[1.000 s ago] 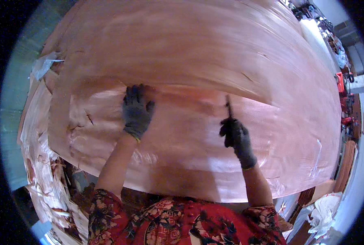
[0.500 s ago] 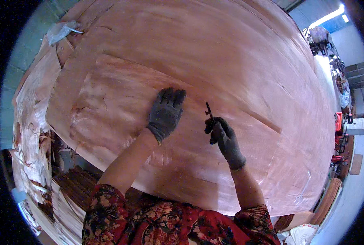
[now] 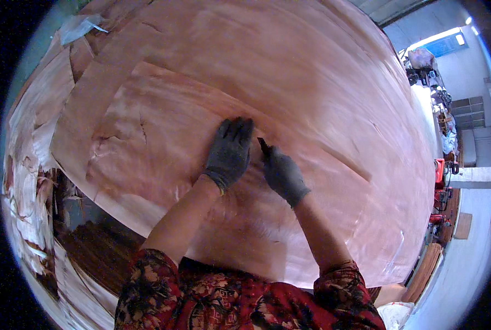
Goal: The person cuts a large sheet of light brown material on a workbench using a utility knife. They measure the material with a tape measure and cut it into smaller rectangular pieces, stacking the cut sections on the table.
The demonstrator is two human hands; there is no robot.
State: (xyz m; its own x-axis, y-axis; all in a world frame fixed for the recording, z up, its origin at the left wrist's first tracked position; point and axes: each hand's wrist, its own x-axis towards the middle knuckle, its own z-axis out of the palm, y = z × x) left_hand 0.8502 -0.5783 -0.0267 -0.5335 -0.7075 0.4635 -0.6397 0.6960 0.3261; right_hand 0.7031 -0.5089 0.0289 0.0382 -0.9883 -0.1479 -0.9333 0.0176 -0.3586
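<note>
Veneer stack: broad reddish sheets fill the view, grain running roughly left to right, bowed by the lens.
Top sheet: smaller piece lying on the stack, its upper edge slanting from upper left down to the right; both hands rest on it.
Left hand: gloved, fingers spread flat, pressing the sheet, just left of the blade.
Right hand: gloved, closed around a small knife.
Knife: dark blade pointing up and away, tip between the two hands, nearest the left fingertips.
</note>
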